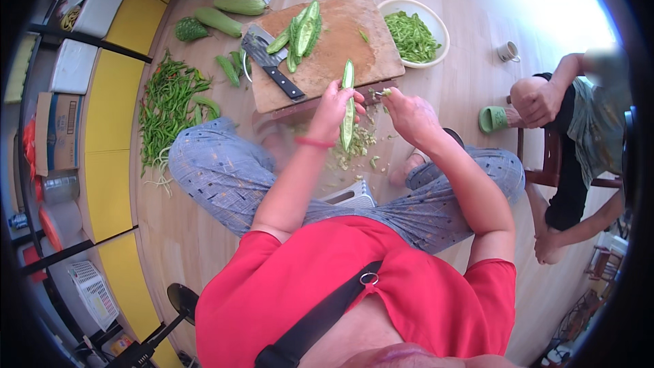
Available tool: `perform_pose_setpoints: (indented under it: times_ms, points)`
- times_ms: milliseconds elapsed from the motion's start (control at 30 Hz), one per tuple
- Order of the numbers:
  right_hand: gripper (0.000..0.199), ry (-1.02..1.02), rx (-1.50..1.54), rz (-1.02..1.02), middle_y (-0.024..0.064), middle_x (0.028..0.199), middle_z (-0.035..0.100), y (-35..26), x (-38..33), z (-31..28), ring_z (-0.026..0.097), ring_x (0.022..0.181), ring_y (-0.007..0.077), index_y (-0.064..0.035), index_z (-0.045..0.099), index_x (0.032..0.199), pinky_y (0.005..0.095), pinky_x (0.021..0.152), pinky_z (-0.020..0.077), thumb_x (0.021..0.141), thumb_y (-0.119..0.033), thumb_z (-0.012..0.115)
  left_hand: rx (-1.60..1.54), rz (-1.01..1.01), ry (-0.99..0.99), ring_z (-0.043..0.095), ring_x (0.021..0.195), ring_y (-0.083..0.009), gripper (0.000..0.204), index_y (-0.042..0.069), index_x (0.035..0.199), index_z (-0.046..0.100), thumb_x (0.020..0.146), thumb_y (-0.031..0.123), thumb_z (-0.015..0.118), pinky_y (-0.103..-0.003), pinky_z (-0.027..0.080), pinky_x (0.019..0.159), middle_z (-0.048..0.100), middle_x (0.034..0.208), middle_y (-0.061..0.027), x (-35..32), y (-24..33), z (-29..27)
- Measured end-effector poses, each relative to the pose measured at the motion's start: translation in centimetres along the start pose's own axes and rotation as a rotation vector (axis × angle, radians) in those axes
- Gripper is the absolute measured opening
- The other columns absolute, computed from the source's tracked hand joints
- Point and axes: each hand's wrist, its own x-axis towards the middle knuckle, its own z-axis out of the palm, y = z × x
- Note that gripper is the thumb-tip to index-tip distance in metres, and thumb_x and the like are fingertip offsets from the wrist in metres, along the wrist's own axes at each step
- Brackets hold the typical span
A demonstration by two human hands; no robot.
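My left hand point(332, 114) is closed round a hollowed bitter melon half point(348, 105), held upright with its pale inside showing. To the right of it, my right hand point(413, 117) pinches a small metal utensil point(378, 95), its kind mostly hidden by the fingers, with green pulp at its tip. Beyond my hands lies a wooden cutting board point(347, 31). It bears several bitter melon halves point(304, 31) in a pile and a cleaver point(270, 65) with a black handle. Scraped pulp and seeds point(357, 143) are scattered on the floor beneath my hands.
A white bowl point(444, 31) of sliced greens stands right of the board. Green peppers point(167, 105) are heaped at left, near whole gourds point(219, 20). A mug point(508, 52) stands farther right. Another person point(575, 102) sits at right; yellow-fronted shelving point(109, 102) lines the left.
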Motion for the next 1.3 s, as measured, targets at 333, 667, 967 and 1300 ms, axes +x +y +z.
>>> perform_pose_setpoints:
  times_ms: [333, 667, 967, 1300]
  points:
    - [0.016, -0.131, -0.095, -0.161, 0.0183, 0.06, 0.057, 1.5, -1.0, 1.9, 0.056, 0.058, 0.0373, -0.0051, 0.048, 0.084, 0.0479, 0.051, 0.0426, 0.085, -0.021, 0.048, 0.701, 0.334, 0.32, 0.058, 0.065, -0.0195, 0.023, -0.003, 0.094, 0.06, 0.077, 0.013, 0.057, -0.034, 0.044, 0.061, 0.061, 0.073, -0.0124, 12.8, 1.9, -2.4]
    - [0.013, -0.137, -0.086, -0.168, 0.0167, 0.061, 0.058, 2.4, -1.7, 1.4, 0.058, 0.058, 0.0352, -0.0054, 0.049, 0.08, 0.0451, 0.051, 0.0449, 0.083, -0.017, 0.045, 1.314, 1.167, 0.381, 0.055, 0.09, -0.0316, 0.027, 0.002, 0.105, 0.056, 0.078, 0.009, 0.053, -0.038, 0.046, 0.076, 0.059, 0.096, -0.0172, 17.5, 3.7, -3.3]
    - [0.013, -0.101, -0.069, -0.07, 0.0174, 0.064, 0.059, 3.0, -1.6, -0.8, 0.058, 0.061, 0.0359, -0.0045, 0.048, 0.082, 0.0469, 0.054, 0.0437, 0.084, -0.017, 0.047, 1.528, 1.077, -0.34, 0.043, 0.113, -0.033, 0.036, -0.005, 0.109, 0.049, 0.079, 0.013, 0.054, -0.038, 0.034, 0.097, 0.047, 0.115, -0.0204, 5.1, -7.1, -2.6]
    - [0.018, -0.034, -0.015, -0.065, 0.0182, 0.066, 0.058, 3.9, -1.4, -0.5, 0.057, 0.062, 0.0364, -0.0059, 0.049, 0.085, 0.0458, 0.054, 0.0439, 0.086, -0.024, 0.047, 1.785, 1.268, -0.354, 0.045, 0.102, -0.027, 0.034, 0.007, 0.105, 0.054, 0.072, 0.013, 0.051, -0.039, 0.039, 0.081, 0.049, 0.113, -0.0099, 5.9, -5.2, -0.9]
